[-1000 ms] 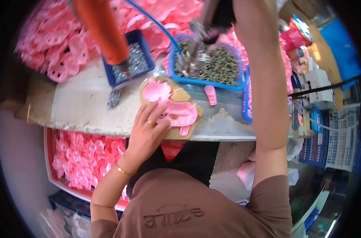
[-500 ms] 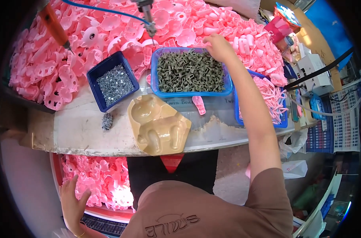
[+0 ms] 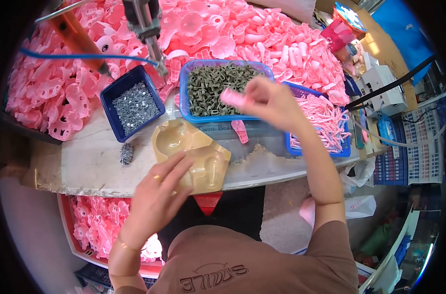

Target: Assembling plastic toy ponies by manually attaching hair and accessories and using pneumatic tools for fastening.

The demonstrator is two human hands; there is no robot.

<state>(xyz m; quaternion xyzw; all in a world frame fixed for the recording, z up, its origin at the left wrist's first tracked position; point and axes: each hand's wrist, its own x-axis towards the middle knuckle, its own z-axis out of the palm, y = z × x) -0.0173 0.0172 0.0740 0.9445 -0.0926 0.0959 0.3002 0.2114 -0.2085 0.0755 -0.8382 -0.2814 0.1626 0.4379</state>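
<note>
My right hand (image 3: pixel 269 100) hovers over the worktable and grips a small pink plastic part (image 3: pixel 232 98) in its fingertips, just in front of the blue tray of grey-green pieces (image 3: pixel 213 88). My left hand (image 3: pixel 156 193) rests with its fingers spread on the near edge of a tan moulded jig (image 3: pixel 193 147) and holds nothing. The jig's hollows are bare. A single pink part (image 3: pixel 240 131) lies on the table to the right of the jig.
A dark blue bin of small screws (image 3: pixel 133 105) sits left of the jig, with a small screw clump (image 3: pixel 127 154) below it. Heaps of pink parts (image 3: pixel 242 34) fill the back. A hanging screwdriver (image 3: pixel 144 27) and an orange tool (image 3: pixel 78 36) dangle above. A red crate of pink parts (image 3: pixel 93 228) stands under the table.
My left hand came up from the crate under the table onto the jig. My right hand drew back from the far pile toward me with a pink part in it.
</note>
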